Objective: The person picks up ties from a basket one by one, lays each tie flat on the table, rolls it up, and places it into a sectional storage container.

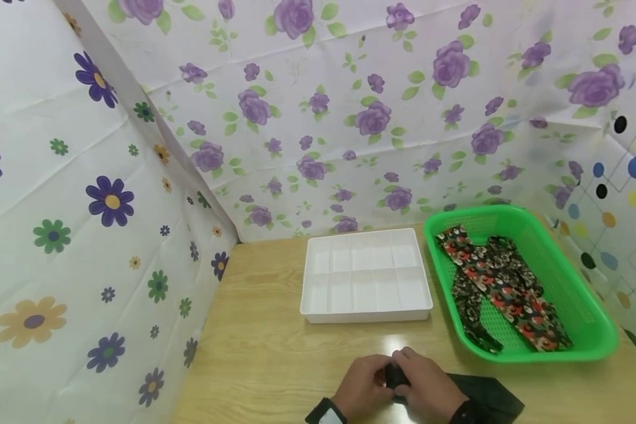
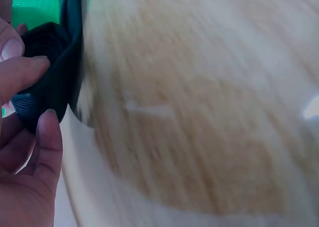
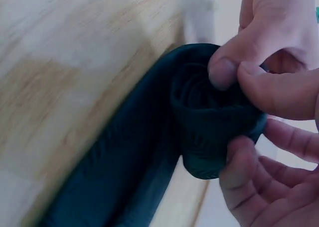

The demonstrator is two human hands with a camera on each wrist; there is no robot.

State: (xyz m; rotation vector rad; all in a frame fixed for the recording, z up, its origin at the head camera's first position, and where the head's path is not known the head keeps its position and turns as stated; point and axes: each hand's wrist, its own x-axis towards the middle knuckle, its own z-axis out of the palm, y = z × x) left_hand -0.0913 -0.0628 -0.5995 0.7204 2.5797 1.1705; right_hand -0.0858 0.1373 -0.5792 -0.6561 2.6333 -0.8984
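A dark necktie (image 1: 487, 396) is partly wound into a tight roll, its loose length with a pointed end lying on the table to the right. My left hand (image 1: 361, 386) grips the roll from the left, thumb and fingers bent around it. From the other side my right hand (image 1: 428, 383) pinches the same roll between thumb and fingers. The coiled layers of the necktie (image 3: 197, 95) show at the roll's end in the right wrist view. In the left wrist view the rolled necktie (image 2: 50, 82) sits between the fingertips of both hands.
Beyond the hands stands a white divided tray (image 1: 365, 318) with several compartments. To its right is a green plastic basket (image 1: 588, 312) holding patterned neckties (image 1: 500, 282). Flowered sheets (image 1: 307, 118) hang behind and at the left of the wooden table (image 1: 254, 330).
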